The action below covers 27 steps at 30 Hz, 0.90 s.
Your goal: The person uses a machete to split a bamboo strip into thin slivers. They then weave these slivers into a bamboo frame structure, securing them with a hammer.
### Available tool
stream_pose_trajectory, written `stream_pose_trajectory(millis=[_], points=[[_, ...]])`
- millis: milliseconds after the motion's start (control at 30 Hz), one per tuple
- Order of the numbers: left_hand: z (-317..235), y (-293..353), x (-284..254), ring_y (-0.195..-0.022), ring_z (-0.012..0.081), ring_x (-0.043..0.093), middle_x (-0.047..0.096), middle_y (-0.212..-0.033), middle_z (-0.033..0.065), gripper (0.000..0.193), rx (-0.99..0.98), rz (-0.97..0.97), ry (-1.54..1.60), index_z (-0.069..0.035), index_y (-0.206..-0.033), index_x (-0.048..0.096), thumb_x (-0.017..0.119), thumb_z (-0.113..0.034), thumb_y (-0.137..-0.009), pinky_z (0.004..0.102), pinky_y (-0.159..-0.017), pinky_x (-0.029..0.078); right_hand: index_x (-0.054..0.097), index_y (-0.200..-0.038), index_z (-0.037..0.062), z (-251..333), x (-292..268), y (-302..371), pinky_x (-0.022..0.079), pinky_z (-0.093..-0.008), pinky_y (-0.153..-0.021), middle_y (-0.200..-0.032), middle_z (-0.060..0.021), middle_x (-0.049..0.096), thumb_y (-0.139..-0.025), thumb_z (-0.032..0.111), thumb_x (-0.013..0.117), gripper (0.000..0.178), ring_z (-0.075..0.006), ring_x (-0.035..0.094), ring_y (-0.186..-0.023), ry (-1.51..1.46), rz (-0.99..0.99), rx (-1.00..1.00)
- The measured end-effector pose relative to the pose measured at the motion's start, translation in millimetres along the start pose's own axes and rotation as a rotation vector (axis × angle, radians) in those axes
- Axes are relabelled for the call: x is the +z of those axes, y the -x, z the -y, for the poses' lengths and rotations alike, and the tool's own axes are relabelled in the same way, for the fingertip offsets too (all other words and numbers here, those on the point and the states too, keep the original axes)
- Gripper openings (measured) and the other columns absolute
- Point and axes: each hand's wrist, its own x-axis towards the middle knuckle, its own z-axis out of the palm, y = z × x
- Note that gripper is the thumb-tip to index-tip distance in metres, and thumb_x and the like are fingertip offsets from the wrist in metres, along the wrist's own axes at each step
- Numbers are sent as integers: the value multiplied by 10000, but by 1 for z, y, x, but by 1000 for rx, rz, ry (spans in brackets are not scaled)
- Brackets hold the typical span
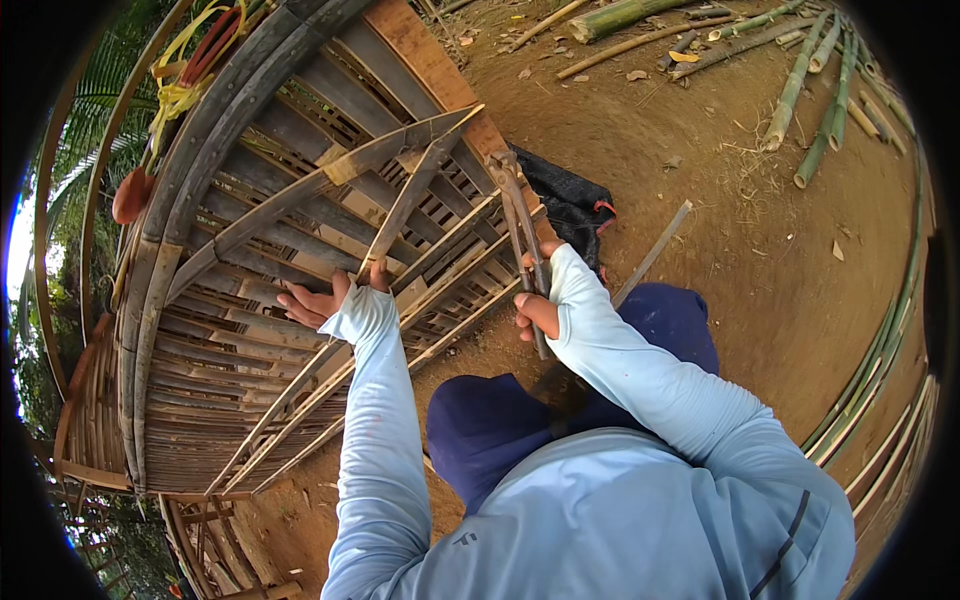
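Note:
My right hand [540, 295] is wrapped round the handles of a pair of long metal pincers [527, 235]. Their jaws lie at the upper end of the handles, against the wooden edge board [440, 60] of a slatted bamboo frame [250, 345]. My left hand [335, 298] is on the frame with its fingers spread. Its thumb side touches the lower end of a slanting bamboo strip [412, 198], and I see nothing held in it. A second bamboo brace [260, 225] meets that strip near the edge board.
Cut green bamboo poles [800, 85] lie on the brown dirt at the upper right. Black cloth [565, 195] sits beside the frame, near a flat strip [655, 250] on the ground. Long bamboo lengths [880, 370] run along the right. Yellow ribbon [175, 90] hangs at the upper left.

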Motion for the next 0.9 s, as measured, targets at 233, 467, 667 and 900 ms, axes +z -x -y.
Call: stream_pose_trajectory(millis=[233, 467, 667, 900], points=[[-7, -4, -6, -1395, 539, 185, 346, -1410, 391, 573, -97, 137, -29, -65, -821, 707, 730, -627, -713, 643, -1099, 222, 532, -1203, 11, 19, -37, 1, 475, -363, -834, -972, -167, 623, -868, 38, 650, 356, -306, 622, -899, 1044, -88, -350], [-7, -7, -9, -1391, 539, 181, 320, -1425, 387, 604, -115, 155, -28, -75, -816, 702, 759, -656, -659, 652, -1105, 196, 567, -1213, 33, 35, -40, -15, 485, -403, -814, -1058, -209, 629, -866, 18, 648, 356, -368, 619, -919, 1199, -81, -388], [-4, -2, -4, -1387, 544, 173, 319, -1421, 386, 631, -113, 127, 11, -79, -797, 679, 741, -691, -655, 665, -1103, 177, 584, -1124, 61, 1, -49, -42, 474, -407, -716, -953, -174, 600, -834, 28, 668, 303, -326, 596, -835, 239, -201, -251], [-4, -3, -6, -1392, 536, 170, 307, -1440, 363, 636, -119, 165, -12, -84, -807, 684, 729, -702, -667, 654, -1118, 150, 504, -1034, 64, -21, -66, -74, 468, -277, -574, -850, -68, 575, -838, 212, 727, 331, -134, 564, -721, 587, -103, -625]])
